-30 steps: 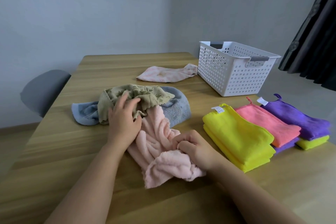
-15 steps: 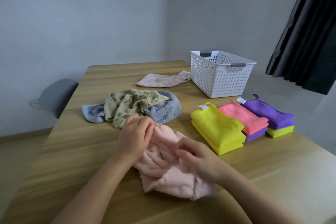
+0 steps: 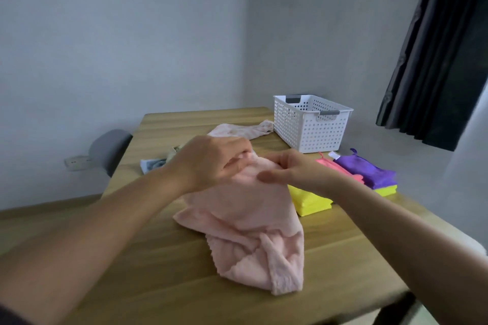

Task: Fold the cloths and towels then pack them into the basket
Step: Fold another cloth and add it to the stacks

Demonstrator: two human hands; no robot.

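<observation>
Currently: two hands up, both on one pale pink towel [image 3: 245, 219] in front of the basket [image 3: 314, 129]. Left hand [image 3: 211, 163] has its fingers [image 3: 235, 163] curled and clamped on the towel's top edge. Right hand [image 3: 295, 171] pinches the same edge just beside it, thumb under, fingers over. Top edge is lifted; the rest hangs down and bunches on the worktop [image 3: 158, 258].

Counts:
- 1 white perforated basket, at the worktop's far end, nothing visible inside it.
- 2 pale pink pieces: the held towel, plus 1 loose pink cloth [image 3: 237, 130] lying flat, touching the basket's left side.
- 2 unfolded pieces left of the basket, mostly hidden behind the left hand: 1 olive cloth [image 3: 174, 152] and 1 blue towel [image 3: 151, 165].
- 4 folded colours in front of the basket on its right side: yellow cloth [image 3: 309, 200], coral cloth [image 3: 336, 167], purple cloth [image 3: 367, 171], lime cloth [image 3: 386, 190] under the purple. Layers per stack: cannot tell, right forearm covers part.

Also 1 grey chair [image 3: 108, 148] well left of the basket, 1 dark curtain [image 3: 435, 60] to its right.
</observation>
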